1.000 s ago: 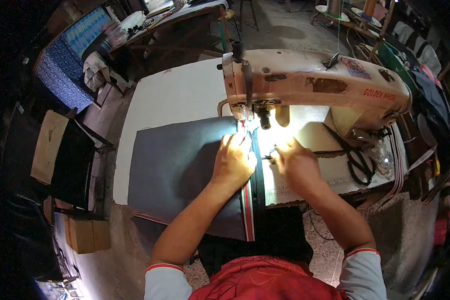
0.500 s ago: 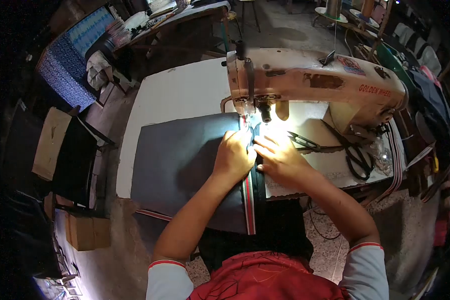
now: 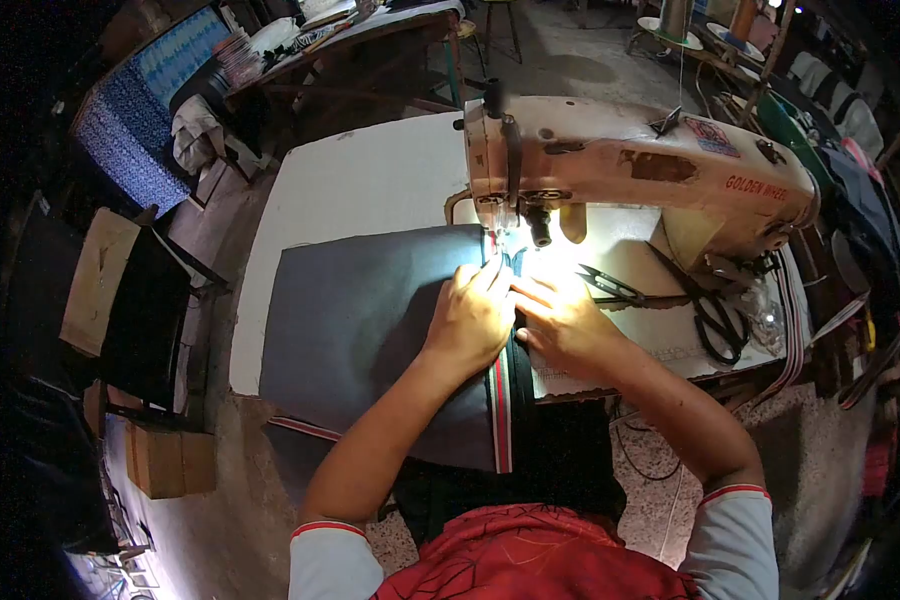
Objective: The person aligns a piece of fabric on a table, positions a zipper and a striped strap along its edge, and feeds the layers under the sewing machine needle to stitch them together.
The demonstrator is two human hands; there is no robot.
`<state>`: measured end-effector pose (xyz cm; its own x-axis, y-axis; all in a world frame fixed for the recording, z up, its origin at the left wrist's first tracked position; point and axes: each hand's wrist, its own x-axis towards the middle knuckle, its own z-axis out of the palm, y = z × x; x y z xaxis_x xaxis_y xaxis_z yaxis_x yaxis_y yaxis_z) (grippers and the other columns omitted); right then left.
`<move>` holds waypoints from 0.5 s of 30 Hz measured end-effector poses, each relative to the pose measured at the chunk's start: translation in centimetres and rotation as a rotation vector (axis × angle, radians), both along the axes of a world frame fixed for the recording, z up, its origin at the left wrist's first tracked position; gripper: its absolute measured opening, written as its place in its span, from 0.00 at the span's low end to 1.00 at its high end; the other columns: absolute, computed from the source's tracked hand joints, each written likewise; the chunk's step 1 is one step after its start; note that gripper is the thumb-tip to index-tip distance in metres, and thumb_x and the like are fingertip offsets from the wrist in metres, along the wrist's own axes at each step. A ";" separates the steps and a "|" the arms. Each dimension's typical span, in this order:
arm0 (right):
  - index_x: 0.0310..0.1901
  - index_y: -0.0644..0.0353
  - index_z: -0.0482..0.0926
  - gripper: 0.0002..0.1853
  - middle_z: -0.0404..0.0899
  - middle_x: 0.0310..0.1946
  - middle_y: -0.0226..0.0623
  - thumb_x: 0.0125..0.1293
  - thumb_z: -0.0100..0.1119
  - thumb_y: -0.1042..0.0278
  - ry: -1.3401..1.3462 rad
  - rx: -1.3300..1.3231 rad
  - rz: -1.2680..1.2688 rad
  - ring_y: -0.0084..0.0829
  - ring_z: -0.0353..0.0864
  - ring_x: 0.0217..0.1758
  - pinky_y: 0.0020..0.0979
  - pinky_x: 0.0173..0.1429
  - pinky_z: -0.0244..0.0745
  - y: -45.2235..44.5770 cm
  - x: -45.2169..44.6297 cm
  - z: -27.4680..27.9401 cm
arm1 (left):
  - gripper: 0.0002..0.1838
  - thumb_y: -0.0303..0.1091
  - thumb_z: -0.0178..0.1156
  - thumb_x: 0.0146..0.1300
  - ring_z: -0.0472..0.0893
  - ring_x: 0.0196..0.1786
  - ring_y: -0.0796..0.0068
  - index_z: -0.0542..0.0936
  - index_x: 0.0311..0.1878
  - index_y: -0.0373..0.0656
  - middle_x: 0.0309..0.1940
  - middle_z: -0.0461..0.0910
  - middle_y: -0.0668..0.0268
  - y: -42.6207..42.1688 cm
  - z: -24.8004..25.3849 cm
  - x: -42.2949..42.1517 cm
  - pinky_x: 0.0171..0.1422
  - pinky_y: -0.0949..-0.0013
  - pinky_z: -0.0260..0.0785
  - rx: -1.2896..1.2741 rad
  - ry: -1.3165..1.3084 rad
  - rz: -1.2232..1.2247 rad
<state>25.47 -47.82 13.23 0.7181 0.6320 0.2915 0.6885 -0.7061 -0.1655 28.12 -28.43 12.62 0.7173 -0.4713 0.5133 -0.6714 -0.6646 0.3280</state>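
Note:
A grey piece of fabric (image 3: 350,310) lies on the sewing table, edged on its right by a red, white and black striped ribbon (image 3: 500,420). Along the ribbon runs a black strip of cloth (image 3: 520,385). My left hand (image 3: 472,318) is closed at the fabric's ribbon edge, its fingers together just in front of the needle area. Close against it, my right hand (image 3: 570,318) has its fingers and thumb on the black strip. The sewing machine (image 3: 620,150) stands over the work, its lamp glaring on my fingertips, whose exact hold is partly hidden.
Right of my hands lie black scissors (image 3: 715,320) and small thread snips (image 3: 610,284). A striped ribbon (image 3: 792,330) hangs over the table's right edge. Thread spools (image 3: 676,22) stand at the back right. On the left are a chair (image 3: 120,290) and a cardboard box (image 3: 170,462).
The view has shifted slightly, so the machine appears a little farther right. Both hands stay at the ribbon edge near the needle, with hardly any movement of the fabric.

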 end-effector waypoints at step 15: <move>0.62 0.64 0.76 0.31 0.74 0.66 0.51 0.64 0.68 0.52 -0.058 0.153 0.042 0.49 0.74 0.67 0.47 0.69 0.67 -1.0 2.0 1.5 | 0.32 0.42 0.63 0.61 0.70 0.68 0.54 0.72 0.64 0.31 0.66 0.72 0.50 0.5 0.2 -1.3 0.70 0.51 0.63 0.165 0.109 0.014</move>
<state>27.46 -48.80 14.69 0.6709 0.6064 0.4268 0.7286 -0.6460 -0.2276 26.84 -27.98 12.84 0.7717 -0.5319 0.3488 -0.6278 -0.7247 0.2840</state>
